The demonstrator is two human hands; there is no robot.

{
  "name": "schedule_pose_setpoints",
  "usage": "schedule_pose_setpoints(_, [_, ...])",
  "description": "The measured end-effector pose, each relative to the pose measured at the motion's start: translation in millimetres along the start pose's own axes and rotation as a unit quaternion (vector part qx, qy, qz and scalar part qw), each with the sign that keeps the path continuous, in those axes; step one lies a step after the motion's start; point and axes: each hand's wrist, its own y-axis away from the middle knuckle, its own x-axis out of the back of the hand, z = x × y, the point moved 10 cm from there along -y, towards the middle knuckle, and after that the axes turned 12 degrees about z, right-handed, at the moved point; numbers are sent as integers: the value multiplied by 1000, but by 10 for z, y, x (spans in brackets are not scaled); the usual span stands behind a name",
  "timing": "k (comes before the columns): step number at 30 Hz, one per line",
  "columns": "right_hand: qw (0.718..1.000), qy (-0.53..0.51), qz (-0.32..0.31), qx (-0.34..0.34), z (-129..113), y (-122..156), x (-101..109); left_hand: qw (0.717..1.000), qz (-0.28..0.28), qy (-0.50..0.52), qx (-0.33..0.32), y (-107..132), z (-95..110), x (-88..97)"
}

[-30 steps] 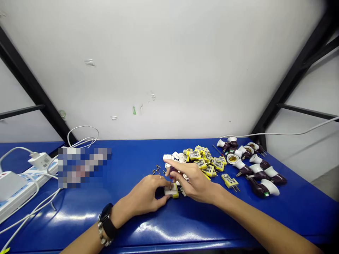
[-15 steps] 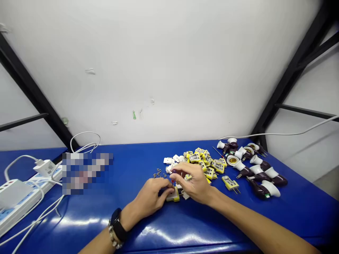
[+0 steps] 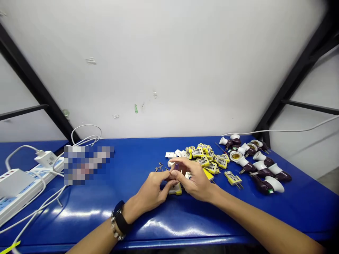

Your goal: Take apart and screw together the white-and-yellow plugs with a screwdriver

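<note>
My left hand (image 3: 156, 187) is closed, thumb and forefinger pinched together over a yellow-and-white plug (image 3: 175, 189) lying on the table. What sits between those fingertips is too small and hidden to make out. Right against it, my right hand (image 3: 194, 178) is curled around what looks like a small screwdriver (image 3: 177, 166). Only its purple top shows; the fingers hide the rest, and I cannot see whether its tip touches the plug. Loose screws (image 3: 159, 166) lie just beyond my left hand. White plastic covers (image 3: 171, 155) are partly hidden behind my right hand.
A pile of opened yellow plugs (image 3: 205, 155) lies behind my right hand, with one single plug (image 3: 233, 179) to its right. Farther right are several purple-and-white lamp holders (image 3: 261, 167). A thin screwdriver (image 3: 220, 147) lies between. On the left are a power strip (image 3: 39, 173) and white cables.
My right fingers have shifted around the screwdriver, now hiding its red lower part and showing the purple top. Both hands stay together over the plug. The camera view has tilted slightly.
</note>
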Motion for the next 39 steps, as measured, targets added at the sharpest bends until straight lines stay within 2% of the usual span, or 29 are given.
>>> schedule_pose_setpoints(3, [998, 19, 42, 37, -77, 2, 67, 1000, 15, 5, -2, -1, 2, 22])
schedule_pose_setpoints(8, [998, 16, -17, 60, -153, 19, -14, 1000, 13, 7, -11, 19, 31, 0])
schedule_pose_setpoints(13, [999, 33, -7, 39, -101, 19, 14, 999, 40, -6, 30, -1, -90, 16])
schedule_pose_setpoints(16, [999, 33, -4, 32, -83, 26, 22, 999, 30, -21, 19, -8, -70, 11])
schedule_pose_setpoints(20, [999, 17, -36, 6, -28, 44, -16, 1000, 21, -18, -6, -15, -2, 17])
schedule_pose_setpoints(25, [1000, 11, -19, -19, 33, 47, 9, 998, 45, -45, 18, -23, -67, 51])
schedule_pose_setpoints(31, [1000, 7, -23, -16, 31, 64, 0, 999, 16, -27, -12, 1, -20, 3])
schedule_pose_setpoints(35, [1000, 12, -12, -18, 51, 60, 19, 997, 32, -69, 12, -8, -64, 31])
schedule_pose_setpoints(39, [999, 10, -4, -31, 89, 58, 35, 995, -3, -98, 9, 8, -26, 26])
